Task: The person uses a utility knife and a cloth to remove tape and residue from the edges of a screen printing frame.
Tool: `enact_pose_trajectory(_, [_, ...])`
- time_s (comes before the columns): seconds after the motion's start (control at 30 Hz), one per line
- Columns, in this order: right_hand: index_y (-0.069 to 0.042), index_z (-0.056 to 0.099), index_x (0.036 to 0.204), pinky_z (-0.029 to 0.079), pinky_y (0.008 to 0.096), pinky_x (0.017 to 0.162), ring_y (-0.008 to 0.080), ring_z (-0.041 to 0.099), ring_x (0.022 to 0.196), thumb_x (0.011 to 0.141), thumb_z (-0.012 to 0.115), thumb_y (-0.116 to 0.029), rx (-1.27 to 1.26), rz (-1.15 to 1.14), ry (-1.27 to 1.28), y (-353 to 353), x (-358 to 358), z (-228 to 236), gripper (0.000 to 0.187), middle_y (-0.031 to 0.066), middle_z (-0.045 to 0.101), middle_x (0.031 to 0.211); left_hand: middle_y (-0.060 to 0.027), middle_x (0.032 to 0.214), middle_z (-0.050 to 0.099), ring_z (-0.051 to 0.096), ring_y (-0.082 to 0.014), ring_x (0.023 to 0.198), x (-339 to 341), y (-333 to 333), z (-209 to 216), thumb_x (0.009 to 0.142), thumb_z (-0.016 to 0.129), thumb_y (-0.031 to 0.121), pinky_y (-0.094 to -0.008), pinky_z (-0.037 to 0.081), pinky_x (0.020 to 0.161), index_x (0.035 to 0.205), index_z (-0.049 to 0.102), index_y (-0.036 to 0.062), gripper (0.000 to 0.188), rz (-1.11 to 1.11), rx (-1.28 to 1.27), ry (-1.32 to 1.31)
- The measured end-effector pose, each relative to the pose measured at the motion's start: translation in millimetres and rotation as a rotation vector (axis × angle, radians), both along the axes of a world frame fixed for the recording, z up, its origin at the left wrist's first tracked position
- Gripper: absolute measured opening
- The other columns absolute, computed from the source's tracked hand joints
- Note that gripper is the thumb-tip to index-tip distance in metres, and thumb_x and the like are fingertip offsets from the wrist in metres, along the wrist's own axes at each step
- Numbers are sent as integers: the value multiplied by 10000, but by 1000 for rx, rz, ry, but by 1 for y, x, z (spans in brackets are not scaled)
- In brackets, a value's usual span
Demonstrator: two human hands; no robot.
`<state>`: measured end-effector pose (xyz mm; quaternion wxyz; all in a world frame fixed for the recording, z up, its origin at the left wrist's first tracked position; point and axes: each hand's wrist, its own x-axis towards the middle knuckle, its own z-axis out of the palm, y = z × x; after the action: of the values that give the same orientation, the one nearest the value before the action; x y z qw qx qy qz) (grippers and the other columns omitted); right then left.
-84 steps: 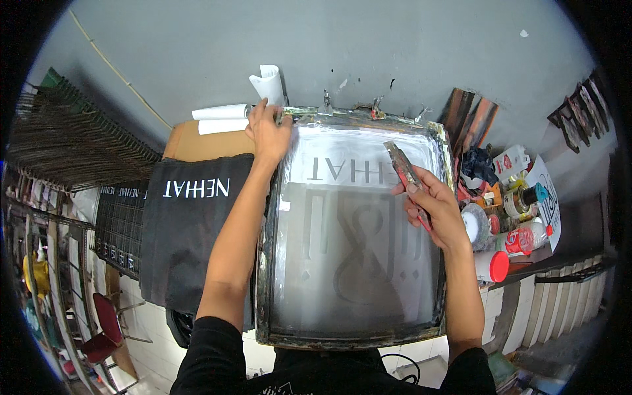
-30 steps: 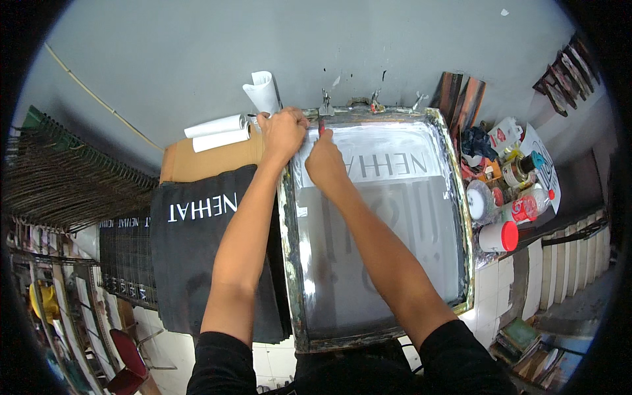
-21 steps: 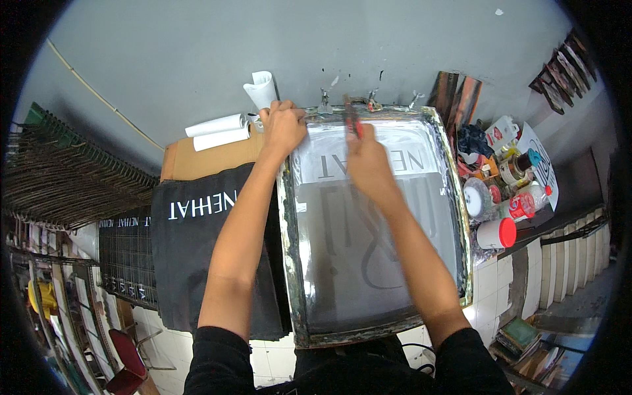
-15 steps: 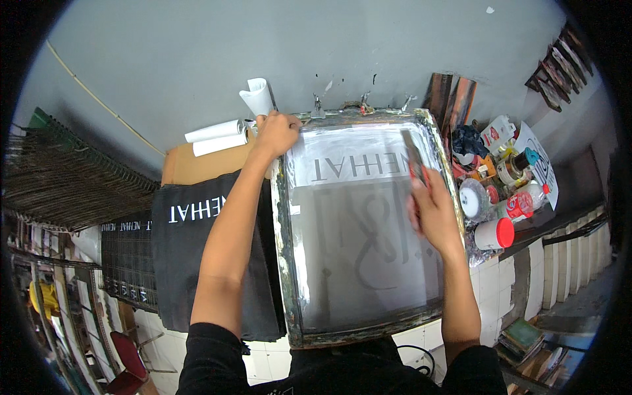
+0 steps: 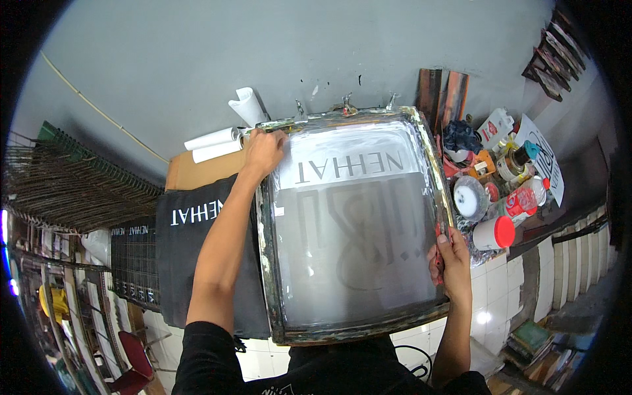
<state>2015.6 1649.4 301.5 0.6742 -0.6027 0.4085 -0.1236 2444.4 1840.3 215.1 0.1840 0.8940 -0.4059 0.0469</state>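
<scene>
Centrally, I had one rectangular screen (image 5: 352, 217), its mesh grey over most of its area and streaked white across the upper band, with lettering and a looping motif showing, set in a paint-crusted frame (image 5: 266, 283). Left hand (image 5: 264, 150), one: at the frame's upper left corner, fingers bent; I could not tell whether they clamped it or merely rested there. Right hand (image 5: 454, 260), one: at the frame's right edge, thumb and fingers together on a slim red tool (image 5: 439, 259), which lay along that edge.

Metal clamps, three: along the frame's far side, near the grey wall (image 5: 316, 46). Black fabric (image 5: 179, 263), a stack: left of the frame, white lettering on top, partly behind my left forearm. Brown cardboard (image 5: 205, 171), one piece: beyond the fabric. White paper rolls (image 5: 214, 140), two lying, a third standing behind the left hand.

To the right of the frame I noted a white tub (image 5: 485, 235) with a red lid, a red-labelled bottle (image 5: 522, 199), a teal-capped bottle (image 5: 513, 164), a white jug (image 5: 495, 127) and crumpled black cloth (image 5: 463, 137). Far left: one wire rack (image 5: 85, 181), and below it a maroon chair (image 5: 135, 359).
</scene>
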Motion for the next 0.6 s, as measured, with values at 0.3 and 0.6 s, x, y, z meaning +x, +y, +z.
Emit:
enact_pose_trajectory(0.3, [-39,472,1188,563,325,509,198,658,598,1030,514,-258,70,-69,-129,-47,5,12,273,177,703,926,-206,801,711,637,-370,854,-11,5,5,810,616,85,-421,433,918,968,745,70,205,-22,47,-11])
enact_pose_trajectory(0.6, [-36,511,1132,561,313,514,184,663,656,961,516,-144,165,2,-191,-48,31,2,203,164,689,951,-196,777,698,614,-381,821,-47,-2,23,831,625,48,-429,454,885,971,732,53,176,-65,39,11])
